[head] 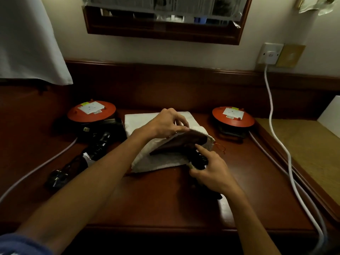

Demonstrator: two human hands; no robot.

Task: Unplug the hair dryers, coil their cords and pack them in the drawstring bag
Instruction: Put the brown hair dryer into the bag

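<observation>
While the left hand is pinching up the top edge of the white drawstring bag, the right hand is gripping a dark hair dryer at the bag's mouth.

The dryer's body is lying half inside the opening between the two hands, its long axis running left to right, the tapered end pointing toward the left forearm; its ribbed black handle is angling down into the right palm, index finger stretched along it. The handle's lower end and its cord are disappearing under that hand. The bag is looking soft and woven, with a red drawstring trailing beyond the right fingertips. Left of the left forearm, a second black dryer is lying in shadow, hard to make out, on the glossy wooden desk.
</observation>
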